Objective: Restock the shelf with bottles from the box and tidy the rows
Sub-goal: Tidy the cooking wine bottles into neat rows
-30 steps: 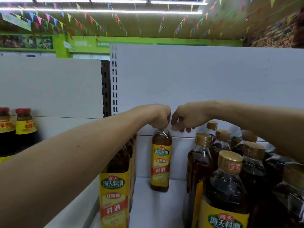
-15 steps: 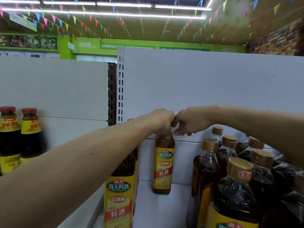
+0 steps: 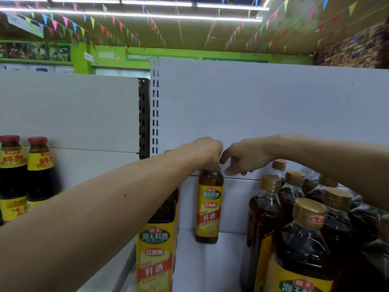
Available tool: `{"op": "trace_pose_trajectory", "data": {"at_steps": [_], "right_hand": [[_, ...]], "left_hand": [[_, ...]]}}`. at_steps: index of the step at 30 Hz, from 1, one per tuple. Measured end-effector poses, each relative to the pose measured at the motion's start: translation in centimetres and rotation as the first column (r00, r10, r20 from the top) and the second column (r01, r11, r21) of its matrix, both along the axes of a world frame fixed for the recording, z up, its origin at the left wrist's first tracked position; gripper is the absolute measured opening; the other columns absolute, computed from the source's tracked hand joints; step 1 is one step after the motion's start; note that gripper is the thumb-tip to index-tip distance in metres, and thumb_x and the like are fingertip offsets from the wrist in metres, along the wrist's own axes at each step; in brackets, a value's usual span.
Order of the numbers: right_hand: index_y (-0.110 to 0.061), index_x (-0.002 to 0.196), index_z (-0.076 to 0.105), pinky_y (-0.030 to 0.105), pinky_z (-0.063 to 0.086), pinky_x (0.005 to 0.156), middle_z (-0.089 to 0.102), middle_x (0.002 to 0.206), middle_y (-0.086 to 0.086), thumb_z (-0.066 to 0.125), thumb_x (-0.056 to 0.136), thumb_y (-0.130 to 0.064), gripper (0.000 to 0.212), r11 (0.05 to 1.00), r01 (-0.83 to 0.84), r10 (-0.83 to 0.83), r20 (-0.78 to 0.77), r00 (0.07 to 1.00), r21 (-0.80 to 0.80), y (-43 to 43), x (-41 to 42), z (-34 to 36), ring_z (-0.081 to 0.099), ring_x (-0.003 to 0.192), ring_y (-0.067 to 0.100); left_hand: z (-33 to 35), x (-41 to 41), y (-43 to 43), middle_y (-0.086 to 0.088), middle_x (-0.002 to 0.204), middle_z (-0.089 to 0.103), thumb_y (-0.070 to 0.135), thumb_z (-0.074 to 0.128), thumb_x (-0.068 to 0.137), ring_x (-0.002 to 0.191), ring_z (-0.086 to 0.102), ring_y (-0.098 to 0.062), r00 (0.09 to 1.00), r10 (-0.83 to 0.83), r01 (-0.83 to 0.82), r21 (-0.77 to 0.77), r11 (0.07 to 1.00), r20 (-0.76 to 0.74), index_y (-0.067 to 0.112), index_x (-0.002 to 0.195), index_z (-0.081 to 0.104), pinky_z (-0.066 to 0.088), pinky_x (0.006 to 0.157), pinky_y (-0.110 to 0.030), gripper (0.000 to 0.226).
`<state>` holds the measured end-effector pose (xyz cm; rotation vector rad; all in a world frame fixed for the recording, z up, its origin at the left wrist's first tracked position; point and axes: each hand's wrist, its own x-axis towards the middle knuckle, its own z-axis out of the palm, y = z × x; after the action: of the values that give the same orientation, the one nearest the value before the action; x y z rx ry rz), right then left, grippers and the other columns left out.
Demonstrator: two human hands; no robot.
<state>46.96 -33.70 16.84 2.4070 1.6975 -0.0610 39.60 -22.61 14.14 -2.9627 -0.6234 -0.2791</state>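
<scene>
Seating a cooking wine bottle (image 3: 209,207) on the shelf (image 3: 210,268): left hand (image 3: 205,152) grips its top, right hand (image 3: 246,157) loosely curled, empty; letting go likely comes next.

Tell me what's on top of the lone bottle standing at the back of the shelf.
The left hand sits on the bottle, fingers curled around its neck. The cap is covered by that hand. The right hand hovers beside it, holding nothing.

My right hand (image 3: 245,158): has drawn off my left hand (image 3: 207,153); a gap now shows between them.
Right fingers (image 3: 230,171): loosened from their pinch, holding nothing.
Bottle (image 3: 209,207): neck now hidden under my left grip.
</scene>
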Motion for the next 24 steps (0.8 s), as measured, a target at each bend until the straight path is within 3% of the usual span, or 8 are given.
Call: {"op": "trace_pose_trajectory", "data": {"at_steps": [3,9,12,14,17,20,24], "right_hand": [[-0.018,0.148,0.048,0.025,0.054,0.079,0.062,0.092,-0.009,0.053,0.103,-0.038,0.049,0.999,0.003,-0.003,-0.009,1.0,-0.032,-0.6,-0.1,0.1,0.062,0.077,0.006],[-0.024,0.133,0.061,0.011,0.046,0.052,0.07,0.105,-0.004,0.055,0.103,-0.036,0.033,0.998,0.061,-0.064,-0.137,0.988,-0.025,-3.8,-0.8,1.9,0.07,0.087,0.015],[-0.024,0.124,0.068,0.017,0.053,0.066,0.069,0.1,-0.008,0.057,0.102,-0.039,0.029,0.999,0.037,-0.043,-0.17,0.985,-0.038,-5.4,-1.2,2.5,0.067,0.08,0.011],[-0.026,0.116,0.071,0.026,0.059,0.077,0.069,0.099,-0.008,0.057,0.1,-0.045,0.029,0.999,0.015,-0.022,-0.187,0.982,-0.043,-6.2,-1.5,2.7,0.069,0.089,0.016],[-0.03,0.106,0.074,0.028,0.06,0.078,0.07,0.09,-0.01,0.061,0.095,-0.052,0.028,1.0,-0.008,0.006,-0.248,0.969,-0.005,-7.3,-1.8,2.9,0.07,0.094,0.024],[-0.03,0.114,0.073,0.024,0.056,0.073,0.074,0.092,-0.008,0.074,0.09,-0.038,0.025,0.999,-0.022,0.014,-0.279,0.96,-0.024,-8.1,-2.0,3.1,0.071,0.087,0.02],[-0.02,0.11,0.073,0.024,0.056,0.072,0.076,0.097,0.005,0.078,0.087,-0.015,0.024,0.998,-0.031,0.014,-0.316,0.949,-0.048,-8.5,-1.9,2.6,0.071,0.077,0.016]], "left_hand": [[0.1,-0.4,-0.2,-0.005,0.122,0.062,0.041,0.068,0.093,0.108,0.06,-0.026,1.0,-0.005,0.005,0.048,0.999,0.006,0.018,0.132,0.051,0.05,0.081,-0.034,0.049],[1.1,-2.1,-1.3,-0.005,0.126,0.056,0.044,0.061,0.096,0.109,0.058,-0.027,0.995,-0.035,0.021,0.144,0.989,0.089,0.021,0.133,0.052,0.047,0.08,-0.035,0.044],[1.3,-2.7,-2.3,-0.001,0.119,0.064,0.045,0.061,0.096,0.105,0.061,-0.024,0.997,-0.061,0.055,0.118,0.992,0.046,0.021,0.126,0.059,0.052,0.082,-0.035,0.038],[1.4,-3.0,-3.2,0.0,0.116,0.066,0.047,0.062,0.096,0.104,0.062,-0.022,0.997,-0.078,0.076,0.08,0.994,0.013,0.022,0.125,0.061,0.052,0.081,-0.034,0.038],[1.8,-3.2,-4.7,-0.001,0.112,0.069,0.049,0.062,0.096,0.1,0.065,-0.021,0.993,-0.107,0.107,-0.007,0.994,-0.052,0.021,0.123,0.064,0.049,0.072,-0.028,0.039],[2.0,-3.4,-5.8,0.0,0.096,0.07,0.047,0.062,0.096,0.086,0.07,-0.019,0.987,-0.11,0.099,-0.099,0.99,-0.12,0.02,0.124,0.064,0.05,0.06,-0.024,0.039],[1.7,-3.8,-6.3,-0.003,0.098,0.073,0.043,0.063,0.098,0.088,0.074,-0.021,0.976,-0.137,0.098,-0.217,0.971,-0.17,0.017,0.128,0.062,0.058,0.067,-0.026,0.04]]}}
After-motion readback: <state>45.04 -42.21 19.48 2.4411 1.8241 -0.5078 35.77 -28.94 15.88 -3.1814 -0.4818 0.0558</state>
